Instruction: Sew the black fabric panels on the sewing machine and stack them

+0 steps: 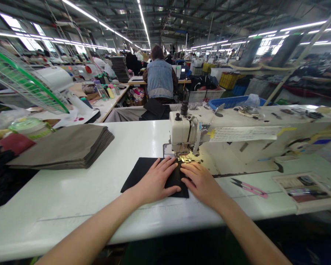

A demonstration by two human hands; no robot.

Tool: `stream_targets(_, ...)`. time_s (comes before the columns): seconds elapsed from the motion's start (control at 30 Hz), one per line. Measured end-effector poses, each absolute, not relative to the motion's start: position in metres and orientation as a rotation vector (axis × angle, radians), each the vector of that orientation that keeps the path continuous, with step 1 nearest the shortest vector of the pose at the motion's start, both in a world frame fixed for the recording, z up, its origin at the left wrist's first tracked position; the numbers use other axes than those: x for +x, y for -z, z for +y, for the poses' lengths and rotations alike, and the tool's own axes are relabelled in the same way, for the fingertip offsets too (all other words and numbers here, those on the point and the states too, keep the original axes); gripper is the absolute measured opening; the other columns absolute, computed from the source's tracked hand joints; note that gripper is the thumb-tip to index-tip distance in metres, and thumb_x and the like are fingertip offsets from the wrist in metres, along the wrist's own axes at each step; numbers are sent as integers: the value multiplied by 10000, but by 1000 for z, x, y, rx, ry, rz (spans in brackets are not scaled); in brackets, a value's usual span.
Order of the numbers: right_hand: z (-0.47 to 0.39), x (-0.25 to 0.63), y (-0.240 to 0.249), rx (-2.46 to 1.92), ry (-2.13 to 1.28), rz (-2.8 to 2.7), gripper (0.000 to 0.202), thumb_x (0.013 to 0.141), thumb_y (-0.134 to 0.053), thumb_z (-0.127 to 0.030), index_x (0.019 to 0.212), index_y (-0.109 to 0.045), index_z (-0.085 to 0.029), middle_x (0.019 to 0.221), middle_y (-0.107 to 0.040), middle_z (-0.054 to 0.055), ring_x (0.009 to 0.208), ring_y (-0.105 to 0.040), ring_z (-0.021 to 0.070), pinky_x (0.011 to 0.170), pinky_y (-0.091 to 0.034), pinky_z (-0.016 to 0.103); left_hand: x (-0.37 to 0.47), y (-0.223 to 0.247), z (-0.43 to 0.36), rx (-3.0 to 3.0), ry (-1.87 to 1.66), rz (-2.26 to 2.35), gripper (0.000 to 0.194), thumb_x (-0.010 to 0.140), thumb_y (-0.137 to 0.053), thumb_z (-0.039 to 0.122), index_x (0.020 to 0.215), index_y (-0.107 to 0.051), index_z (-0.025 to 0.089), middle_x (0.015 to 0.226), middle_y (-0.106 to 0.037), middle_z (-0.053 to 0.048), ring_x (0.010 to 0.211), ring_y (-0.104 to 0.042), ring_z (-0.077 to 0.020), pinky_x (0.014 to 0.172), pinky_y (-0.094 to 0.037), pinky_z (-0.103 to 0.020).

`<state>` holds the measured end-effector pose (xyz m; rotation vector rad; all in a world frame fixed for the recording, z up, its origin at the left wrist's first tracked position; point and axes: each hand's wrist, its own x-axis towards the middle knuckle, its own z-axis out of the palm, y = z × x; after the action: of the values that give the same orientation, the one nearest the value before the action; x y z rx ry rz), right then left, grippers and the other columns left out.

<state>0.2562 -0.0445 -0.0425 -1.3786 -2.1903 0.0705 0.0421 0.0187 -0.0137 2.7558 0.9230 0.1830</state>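
Note:
A black fabric piece point(139, 173) lies flat on the pale sewing table point(99, 195), its far right corner at the needle area of a white sewing machine point(182, 130). My left hand point(161, 178) rests on the fabric with fingers stretched out and spread. At the fabric's right edge, just in front of the lit presser foot point(186, 159), my right hand point(200, 182) lies with fingers extended, its fingertips touching the cloth. Pink-handled thread snips point(249, 187) lie to the right of my right hand.
A stack of grey-brown fabric pieces point(63, 147) sits at the left. Behind it stands a white and green fan point(55, 81). A small tray of tools point(307, 189) is at the right edge. A person in a denim vest point(160, 77) sits ahead, facing away.

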Motion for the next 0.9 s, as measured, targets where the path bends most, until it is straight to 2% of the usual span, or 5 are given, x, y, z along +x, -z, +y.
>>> stream_targets(0.07, -55, 257, 43, -1362, -60, -2202, 275, 943, -585, -177, 1206, -661, -151, 1259, -679, 132, 1170, -608, 290, 1008, -529, 519, 40, 14, 11, 2784, -210, 892, 710, 921, -596, 563, 1493, -443, 170, 1601, -361, -143, 1504, -279, -324, 1218, -221, -574)
stream_targets(0.17, -80, 257, 43, -1318, -60, -2210, 270, 978, -535, -194, 1216, -657, -156, 1244, -690, 121, 1163, -620, 267, 1020, -530, 488, 34, 16, -6, 2867, -246, 671, 416, 1005, -509, 328, 1396, -561, 196, 1523, -493, -118, 1433, -423, -298, 1188, -326, -533)
stream_targets(0.27, -101, 257, 42, -1295, -42, -2216, 293, 997, -507, -215, 1250, -646, -163, 1244, -697, 113, 1155, -631, 258, 1010, -540, 470, 28, 17, -22, 2938, -256, 450, 382, 1011, -453, 192, 1368, -587, 168, 1453, -570, -122, 1354, -520, -287, 1117, -451, -470)
stream_targets(0.47, -99, 258, 37, -1288, 18, -2279, 283, 999, -507, -218, 1240, -654, -204, 1192, -711, 98, 1116, -630, 265, 1004, -520, 488, 26, 13, -25, 2931, -309, 482, 387, 1019, -494, 315, 1364, -594, 171, 1422, -597, -125, 1317, -551, -316, 1069, -497, -488)
stream_targets(0.9, -32, 263, 35, -1436, 57, -2248, 180, 962, -594, -229, 1108, -699, -223, 1008, -653, 86, 954, -588, 258, 855, -501, 435, 36, 14, 42, 2894, -388, 495, 376, 1005, -522, 370, 1292, -645, 160, 1366, -632, -135, 1255, -592, -286, 1081, -482, -463)
